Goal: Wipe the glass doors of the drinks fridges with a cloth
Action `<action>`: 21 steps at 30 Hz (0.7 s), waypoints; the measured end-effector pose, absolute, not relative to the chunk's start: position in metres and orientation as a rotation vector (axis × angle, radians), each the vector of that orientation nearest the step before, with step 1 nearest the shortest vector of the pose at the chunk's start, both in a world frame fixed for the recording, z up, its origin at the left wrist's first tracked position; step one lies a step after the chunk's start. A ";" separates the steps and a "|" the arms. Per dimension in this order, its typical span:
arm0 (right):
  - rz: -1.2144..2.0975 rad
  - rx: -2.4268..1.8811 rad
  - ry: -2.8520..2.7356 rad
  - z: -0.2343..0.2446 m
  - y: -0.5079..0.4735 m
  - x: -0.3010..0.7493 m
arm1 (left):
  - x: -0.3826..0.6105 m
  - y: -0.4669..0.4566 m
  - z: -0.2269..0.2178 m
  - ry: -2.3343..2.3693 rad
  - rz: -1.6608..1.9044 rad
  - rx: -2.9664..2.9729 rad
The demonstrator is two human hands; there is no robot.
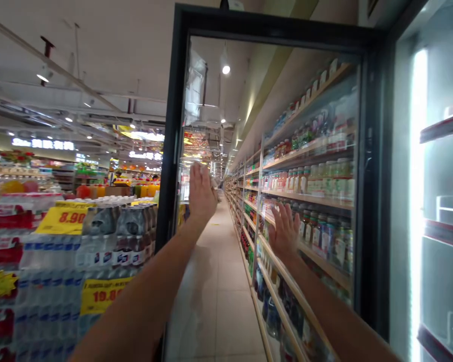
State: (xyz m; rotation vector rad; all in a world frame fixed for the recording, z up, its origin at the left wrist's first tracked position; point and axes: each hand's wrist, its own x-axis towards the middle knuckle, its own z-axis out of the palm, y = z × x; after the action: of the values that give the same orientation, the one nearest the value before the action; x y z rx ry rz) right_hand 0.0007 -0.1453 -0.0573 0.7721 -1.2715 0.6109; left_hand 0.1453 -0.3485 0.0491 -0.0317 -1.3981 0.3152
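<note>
A glass cooler door with a black frame (177, 95) stands swung open in front of me. My left hand (203, 193) is raised at the left part of its glass pane (241, 80), fingers stretched out and close together. Lower and to the right, my right hand (285, 230) is held up at the same pane with its fingers apart. Both palms face the glass. I cannot tell whether either one presses on it. Neither hand shows anything held.
Shelves of bottles (324, 178) show in the glass on the right, beside a tiled aisle (219, 301). Stacked packs of bottles (53, 271) with yellow price signs (62, 217) stand on the left. The lit cooler interior (419, 176) is at far right.
</note>
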 end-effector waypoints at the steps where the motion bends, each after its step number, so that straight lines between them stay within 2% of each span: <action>1: 0.609 0.769 -1.273 -0.057 -0.146 0.001 | 0.137 -0.339 0.043 -1.418 0.362 -0.099; 5: 0.588 0.777 -1.268 -0.057 -0.146 0.000 | 0.104 -0.292 0.009 -1.552 0.593 -0.388; 7: 0.578 0.783 -1.271 -0.057 -0.146 -0.001 | 0.103 -0.290 0.006 -1.582 0.636 -0.417; 13: 0.555 0.767 -1.301 -0.058 -0.148 -0.001 | 0.121 -0.330 0.049 -1.442 0.362 -0.055; 16: 0.555 0.754 -1.290 -0.057 -0.148 0.001 | 0.102 -0.305 0.046 -1.424 0.288 0.007; 21: 0.566 0.785 -1.296 -0.058 -0.146 -0.002 | 0.100 -0.286 0.035 -1.780 0.649 -0.357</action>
State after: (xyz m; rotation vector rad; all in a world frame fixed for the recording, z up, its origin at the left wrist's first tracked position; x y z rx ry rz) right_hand -0.0023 -0.1460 -0.0578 0.7853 -1.2961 0.5664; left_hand 0.0995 -0.2862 0.0348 -0.3566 -1.7805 0.6494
